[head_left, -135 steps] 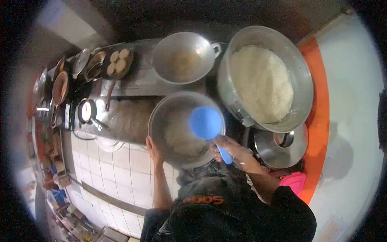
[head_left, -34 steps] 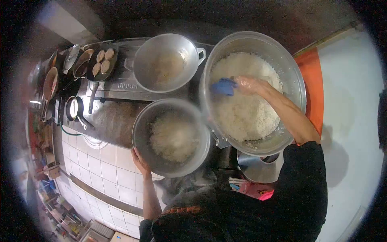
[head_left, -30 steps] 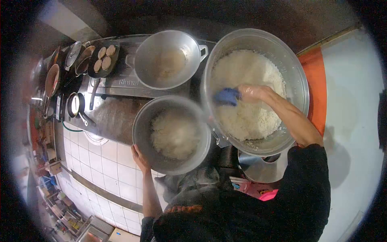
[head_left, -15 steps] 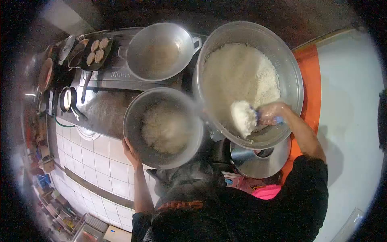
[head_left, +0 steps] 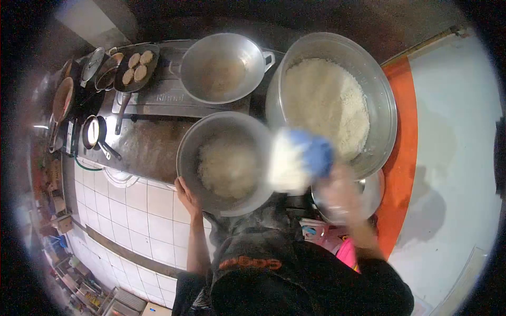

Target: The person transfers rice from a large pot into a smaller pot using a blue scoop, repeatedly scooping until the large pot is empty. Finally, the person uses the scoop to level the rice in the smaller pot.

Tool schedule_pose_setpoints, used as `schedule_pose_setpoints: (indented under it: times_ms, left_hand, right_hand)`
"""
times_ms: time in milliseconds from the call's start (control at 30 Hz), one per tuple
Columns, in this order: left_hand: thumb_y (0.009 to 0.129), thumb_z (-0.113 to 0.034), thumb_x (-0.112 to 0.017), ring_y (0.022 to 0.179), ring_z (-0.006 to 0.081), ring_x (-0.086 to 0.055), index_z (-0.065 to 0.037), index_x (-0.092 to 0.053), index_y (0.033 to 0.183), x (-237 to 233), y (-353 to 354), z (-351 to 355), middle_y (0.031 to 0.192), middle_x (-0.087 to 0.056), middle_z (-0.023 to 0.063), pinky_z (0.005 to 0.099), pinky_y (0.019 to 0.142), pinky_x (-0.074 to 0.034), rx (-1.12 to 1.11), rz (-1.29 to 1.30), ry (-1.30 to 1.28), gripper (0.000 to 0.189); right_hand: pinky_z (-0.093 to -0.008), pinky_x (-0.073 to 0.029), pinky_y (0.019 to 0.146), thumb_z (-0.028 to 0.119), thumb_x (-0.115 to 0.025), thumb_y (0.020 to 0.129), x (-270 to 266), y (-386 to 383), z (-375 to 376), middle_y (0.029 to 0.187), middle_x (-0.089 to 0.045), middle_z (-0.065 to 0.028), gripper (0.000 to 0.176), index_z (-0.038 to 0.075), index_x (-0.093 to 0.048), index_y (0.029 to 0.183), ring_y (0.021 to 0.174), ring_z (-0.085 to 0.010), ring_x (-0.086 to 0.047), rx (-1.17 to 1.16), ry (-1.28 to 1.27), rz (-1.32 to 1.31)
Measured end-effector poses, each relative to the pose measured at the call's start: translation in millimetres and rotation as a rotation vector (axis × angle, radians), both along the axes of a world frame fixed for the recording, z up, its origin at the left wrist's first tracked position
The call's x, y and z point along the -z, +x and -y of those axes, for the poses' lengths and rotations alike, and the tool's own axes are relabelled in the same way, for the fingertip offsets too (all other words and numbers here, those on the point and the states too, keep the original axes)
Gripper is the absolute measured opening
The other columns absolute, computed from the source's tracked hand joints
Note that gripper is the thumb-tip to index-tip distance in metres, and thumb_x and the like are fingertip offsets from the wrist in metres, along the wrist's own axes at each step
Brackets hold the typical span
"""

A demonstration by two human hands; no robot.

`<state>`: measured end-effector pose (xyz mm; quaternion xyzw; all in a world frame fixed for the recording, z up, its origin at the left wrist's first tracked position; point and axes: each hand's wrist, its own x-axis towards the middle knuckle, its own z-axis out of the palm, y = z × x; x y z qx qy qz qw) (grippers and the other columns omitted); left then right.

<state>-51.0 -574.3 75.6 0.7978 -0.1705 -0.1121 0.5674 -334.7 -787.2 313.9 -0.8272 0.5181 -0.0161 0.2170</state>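
Note:
My left hand (head_left: 188, 197) grips the rim of a grey metal bowl (head_left: 187, 174) with steaming rice (head_left: 227, 166) inside. Blurred by motion, my right hand (head_left: 340, 192) holds a blue scoop (head_left: 315, 152) by its handle. A white heap of rice (head_left: 287, 163) sits on the scoop, between that bowl and a large metal pot (head_left: 386, 116). More rice (head_left: 356, 113) lies in the pot, partly veiled by steam.
An empty-looking wok (head_left: 219, 68) rests on the stove (head_left: 163, 98). To its left are a pan with several brown patties (head_left: 140, 72), a small pan (head_left: 94, 131) and other pans. A round metal lid (head_left: 374, 197) lies below the pot, near an orange strip (head_left: 403, 158).
My right hand has lifted the loaded scoop out of the large pot and moved it left and down toward the bowl. My left hand still grips the bowl; the view has shifted slightly.

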Motion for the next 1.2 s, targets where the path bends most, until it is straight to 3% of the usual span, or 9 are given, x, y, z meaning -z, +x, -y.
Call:
schedule_pose_setpoints:
  times_ms: [33,133,200,300,367,400,767,1133,1200]
  left_hand:
    - [0.1,-0.033,-0.035,0.085,0.0197,-0.044,0.003,-0.048,0.102,5.4,1.2,-1.9,0.09,-0.05,0.0104,0.0277,0.082,-0.037,0.005,-0.019,-0.018,0.038]
    - [0.101,-0.031,-0.033,0.088,0.0219,-0.046,0.004,-0.047,0.106,8.8,2.3,-9.4,0.095,-0.05,0.0126,0.029,0.086,-0.037,0.074,-0.047,-0.041,0.038]
    - [0.101,-0.029,-0.03,0.088,0.0238,-0.046,0.004,-0.046,0.108,14.8,0.3,-10.0,0.096,-0.051,0.014,0.0295,0.087,-0.037,0.043,0.044,-0.048,0.038]
    - [0.1,-0.027,-0.03,0.09,0.028,-0.047,0.006,-0.045,0.11,4.5,-0.6,-8.1,0.101,-0.05,0.0168,0.0316,0.087,-0.037,0.083,0.228,0.061,0.037]
    - [0.1,-0.026,-0.03,0.094,0.0306,-0.046,0.007,-0.044,0.114,24.8,7.3,-12.4,0.106,-0.049,0.0187,0.0326,0.089,-0.037,0.113,0.138,0.026,0.038]
    - [0.1,-0.026,-0.031,0.098,0.0333,-0.046,0.008,-0.043,0.117,31.1,9.4,-17.7,0.112,-0.048,0.0206,0.0336,0.091,-0.036,0.141,0.047,0.005,0.04]
    - [0.101,-0.032,-0.029,0.103,0.0337,-0.049,0.008,-0.046,0.12,15.4,6.3,-14.5,0.112,-0.053,0.023,0.0334,0.097,-0.035,0.055,0.055,0.178,0.047]
    - [0.101,-0.032,-0.032,0.095,0.0237,-0.049,0.005,-0.05,0.109,10.4,4.6,-1.7,0.101,-0.054,0.0167,0.0315,0.09,-0.038,-0.103,-0.191,0.116,0.042]
    - [0.101,-0.032,-0.032,0.092,0.023,-0.049,0.005,-0.051,0.107,21.7,1.6,-5.8,0.097,-0.055,0.0155,0.0309,0.088,-0.038,-0.008,0.551,0.242,0.043]
  right_hand:
    - [-0.0516,-0.046,0.08,0.021,-0.059,0.084,50.8,7.3,-23.1,0.084,-0.06,-0.0285,0.05,-0.003,-0.044,0.124,0.089,-0.0428,-0.059,-0.251,-0.283,0.052]
    - [-0.0493,-0.047,0.053,0.015,-0.054,0.087,119.3,57.2,-59.0,0.063,-0.055,-0.0252,0.043,-0.004,-0.041,0.122,0.056,-0.0394,-0.057,0.18,0.672,0.066]
    - [-0.0498,-0.045,0.048,0.02,-0.059,0.086,185.6,53.7,-87.5,0.062,-0.055,-0.0231,0.057,-0.009,-0.034,0.129,0.055,-0.0383,-0.058,-0.19,0.079,0.163]
    - [-0.0514,-0.045,0.049,0.02,-0.061,0.084,73.0,46.3,-57.8,0.06,-0.055,-0.0205,0.065,-0.012,-0.029,0.131,0.053,-0.0393,-0.058,-0.131,0.126,0.186]
    - [-0.0514,-0.045,0.084,0.021,-0.059,0.084,28.3,29.4,-16.7,0.099,-0.058,-0.0328,0.064,-0.007,-0.029,0.134,0.094,-0.045,-0.059,-0.138,-0.198,0.296]
    - [-0.0495,-0.037,0.097,0.023,-0.058,0.086,-8.8,31.8,7.3,0.119,-0.051,-0.0322,0.062,-0.002,-0.031,0.135,0.111,-0.0456,-0.051,0.128,0.085,0.208]
    - [-0.0458,-0.048,0.076,0.018,-0.047,0.082,129.4,16.9,322.7,0.092,-0.063,-0.0266,0.033,0.003,-0.056,0.111,0.087,-0.0354,-0.063,-0.036,-0.046,-0.131]
    - [-0.0449,-0.048,0.066,0.014,-0.048,0.08,116.8,60.4,313.3,0.084,-0.065,-0.0237,0.027,-0.004,-0.06,0.097,0.076,-0.0335,-0.065,-0.462,0.227,-0.508]
    - [-0.0456,-0.048,0.068,0.014,-0.048,0.081,117.8,60.3,304.1,0.085,-0.065,-0.0229,0.024,-0.002,-0.06,0.095,0.076,-0.0337,-0.065,-0.631,0.221,-0.495]
